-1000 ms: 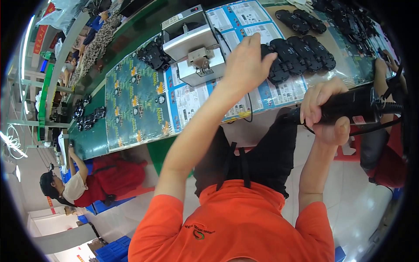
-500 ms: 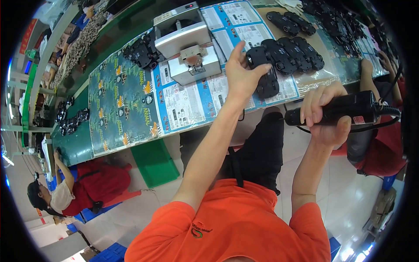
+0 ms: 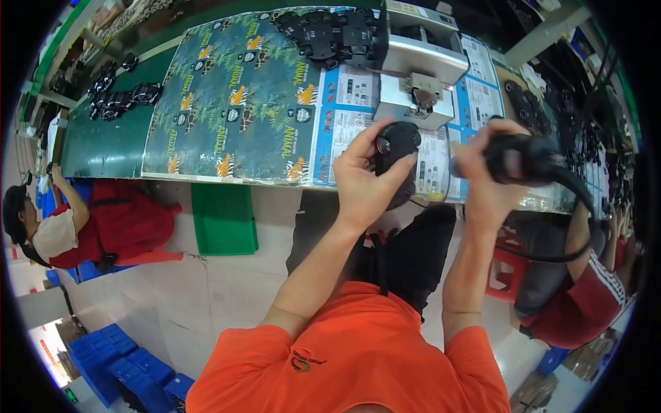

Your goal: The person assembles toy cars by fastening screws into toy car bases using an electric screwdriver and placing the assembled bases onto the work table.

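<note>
My left hand (image 3: 363,180) grips a black toy car base (image 3: 403,141) by its sides, thumb on the near face, over the table's front edge. A red-rimmed wheel shows near its far end. To the right of it, my right hand (image 3: 490,187) is wrapped round a black electric screwdriver (image 3: 522,158), blurred by motion, with a cable trailing down. The screwdriver's tip points left toward the car base but stays apart from it. Just beyond the car base stands a silver metal machine (image 3: 416,103) with a small block at its front.
Several black car bases (image 3: 330,38) lie left of the machine, and more (image 3: 527,107) lie to its right. Small black parts (image 3: 124,100) sit at the table's far left. A green tray (image 3: 224,220) is on the floor. Co-workers sit at left (image 3: 110,227) and right (image 3: 571,303).
My left hand has taken the car base away from the row on the right and brought it in front of the machine. The screwdriver has turned and moved. The whole view has shifted.
</note>
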### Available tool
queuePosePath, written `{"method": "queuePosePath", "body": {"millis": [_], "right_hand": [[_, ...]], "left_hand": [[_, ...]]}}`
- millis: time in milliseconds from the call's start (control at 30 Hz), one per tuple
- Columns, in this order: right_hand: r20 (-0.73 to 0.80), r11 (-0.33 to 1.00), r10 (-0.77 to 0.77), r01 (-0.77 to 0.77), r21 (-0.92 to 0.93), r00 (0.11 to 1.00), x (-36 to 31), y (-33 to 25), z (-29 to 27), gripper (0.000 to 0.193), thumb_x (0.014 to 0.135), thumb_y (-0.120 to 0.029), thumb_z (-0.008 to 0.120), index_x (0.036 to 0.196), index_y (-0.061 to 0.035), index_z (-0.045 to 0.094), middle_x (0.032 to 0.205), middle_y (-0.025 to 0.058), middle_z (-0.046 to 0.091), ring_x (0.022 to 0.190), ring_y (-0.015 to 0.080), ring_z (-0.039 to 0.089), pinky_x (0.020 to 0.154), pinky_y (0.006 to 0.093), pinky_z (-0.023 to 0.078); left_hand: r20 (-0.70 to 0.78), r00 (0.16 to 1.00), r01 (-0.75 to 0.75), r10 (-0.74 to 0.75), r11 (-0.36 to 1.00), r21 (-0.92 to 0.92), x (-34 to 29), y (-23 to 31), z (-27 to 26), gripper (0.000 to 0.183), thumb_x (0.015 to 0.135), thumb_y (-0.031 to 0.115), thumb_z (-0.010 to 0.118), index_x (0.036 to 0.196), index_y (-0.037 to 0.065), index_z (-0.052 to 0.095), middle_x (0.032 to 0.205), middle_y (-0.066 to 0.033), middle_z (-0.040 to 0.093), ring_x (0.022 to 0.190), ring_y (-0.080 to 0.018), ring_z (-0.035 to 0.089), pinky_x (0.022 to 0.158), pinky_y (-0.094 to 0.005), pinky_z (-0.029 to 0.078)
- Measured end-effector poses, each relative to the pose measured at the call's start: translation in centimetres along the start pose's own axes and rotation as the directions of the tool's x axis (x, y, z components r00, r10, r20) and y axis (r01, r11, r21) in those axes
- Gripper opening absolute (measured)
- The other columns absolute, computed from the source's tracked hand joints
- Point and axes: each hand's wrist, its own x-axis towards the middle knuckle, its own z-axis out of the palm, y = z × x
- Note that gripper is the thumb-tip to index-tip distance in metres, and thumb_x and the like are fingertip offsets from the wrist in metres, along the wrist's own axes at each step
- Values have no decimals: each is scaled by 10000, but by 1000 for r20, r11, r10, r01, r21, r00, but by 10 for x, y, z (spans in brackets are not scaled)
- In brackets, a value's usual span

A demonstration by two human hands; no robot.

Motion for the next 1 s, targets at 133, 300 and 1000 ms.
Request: {"method": "queuePosePath", "body": {"millis": [133,300,1000], "right_hand": [[93,999,38,-35,-34,995,-19,11,29,718,551,59,901,1164,-3,531,850,8,566,716,70,523,633,191,446],[120,989,38,-20,-147,992,-21,-1,41,706,601,1,915,1192,52,531,856,2,565,763,68,553,644,188,469],[267,965,208,-241,99,941,-7,6,-10,326,751,54,774,1040,19,629,772,-1,576,669,67,549,599,202,438]], "left_hand": [[-5,952,-289,305,909,299,5,0,1,494,755,-64,743,1230,-34,611,1055,-115,715,904,-160,692,802,-276,546],[107,811,-546,575,679,491,8,9,9,459,737,-77,724,1184,-52,622,1060,-182,708,919,-253,719,779,-304,554],[55,998,-5,3,999,37,-9,19,26,466,780,-47,746,1225,-40,609,1010,-78,711,894,-102,660,782,-240,537]]}}
